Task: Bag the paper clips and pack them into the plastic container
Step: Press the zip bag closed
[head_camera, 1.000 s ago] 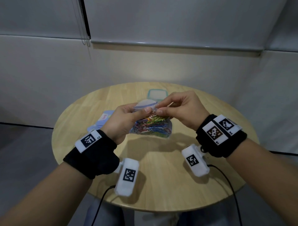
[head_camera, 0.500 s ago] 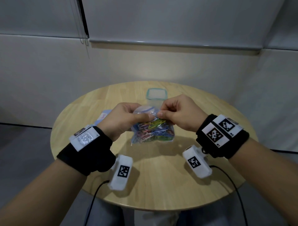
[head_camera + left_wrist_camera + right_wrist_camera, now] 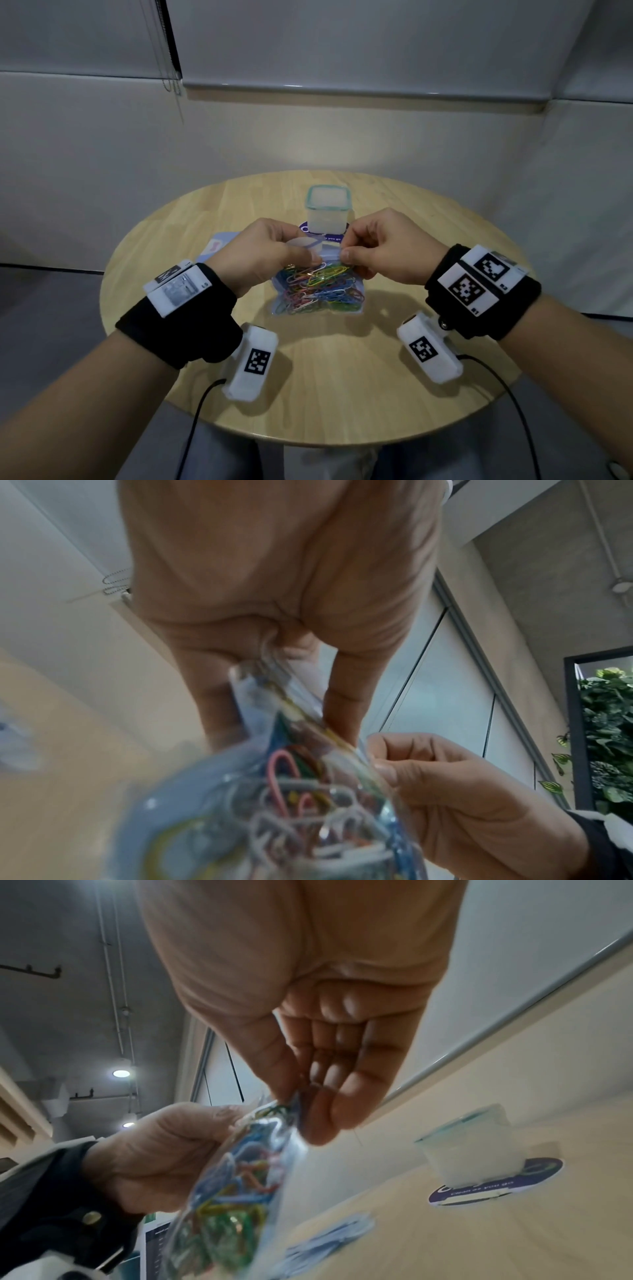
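Observation:
A clear zip bag point(image 3: 318, 291) full of coloured paper clips hangs upright over the round wooden table point(image 3: 342, 394). My left hand point(image 3: 270, 253) pinches the bag's top edge on its left side, and my right hand point(image 3: 376, 250) pinches the same edge on its right. In the left wrist view the bag point(image 3: 274, 804) hangs below my left hand point(image 3: 274, 647), my right hand point(image 3: 445, 791) pinching its strip. In the right wrist view my right hand point(image 3: 308, 1096) holds the bag point(image 3: 232, 1172). The open translucent plastic container point(image 3: 328, 208) with a teal rim stands just behind the hands, also the container point(image 3: 472, 1148) in the right wrist view.
A round purple sticker point(image 3: 334, 236) lies under the container. Light blue bags point(image 3: 219, 245) lie flat on the table to the left, partly behind my left hand. A grey wall runs close behind the table.
Both hands lowered slightly with the bag and now pinch farther apart along its top edge. The container behind them has come into fuller view.

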Demonstrator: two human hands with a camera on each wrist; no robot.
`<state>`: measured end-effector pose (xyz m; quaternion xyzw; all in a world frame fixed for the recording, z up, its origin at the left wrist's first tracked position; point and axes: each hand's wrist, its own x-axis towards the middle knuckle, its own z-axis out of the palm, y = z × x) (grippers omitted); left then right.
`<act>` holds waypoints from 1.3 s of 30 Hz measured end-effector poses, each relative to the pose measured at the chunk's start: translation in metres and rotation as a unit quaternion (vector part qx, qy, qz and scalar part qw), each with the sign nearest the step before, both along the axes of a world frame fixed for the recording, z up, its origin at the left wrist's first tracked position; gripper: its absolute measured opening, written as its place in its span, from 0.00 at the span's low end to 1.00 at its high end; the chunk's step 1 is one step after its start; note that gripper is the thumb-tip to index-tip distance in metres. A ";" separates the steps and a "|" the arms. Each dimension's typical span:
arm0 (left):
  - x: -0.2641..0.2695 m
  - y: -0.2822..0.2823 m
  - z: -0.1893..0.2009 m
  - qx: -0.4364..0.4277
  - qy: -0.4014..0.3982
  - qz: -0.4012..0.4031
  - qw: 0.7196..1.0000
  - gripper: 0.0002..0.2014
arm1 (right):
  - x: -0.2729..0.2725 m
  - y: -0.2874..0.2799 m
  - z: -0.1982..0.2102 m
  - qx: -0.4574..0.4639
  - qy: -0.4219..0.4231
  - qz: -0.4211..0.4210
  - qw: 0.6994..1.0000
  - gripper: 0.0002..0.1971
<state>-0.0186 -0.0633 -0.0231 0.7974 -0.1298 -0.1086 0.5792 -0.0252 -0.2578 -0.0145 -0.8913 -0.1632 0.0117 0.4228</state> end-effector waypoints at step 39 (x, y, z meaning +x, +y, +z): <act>-0.003 0.008 0.004 0.264 -0.216 -0.009 0.940 0.07 | -0.009 0.007 0.006 -0.189 -0.133 0.012 0.973 0.05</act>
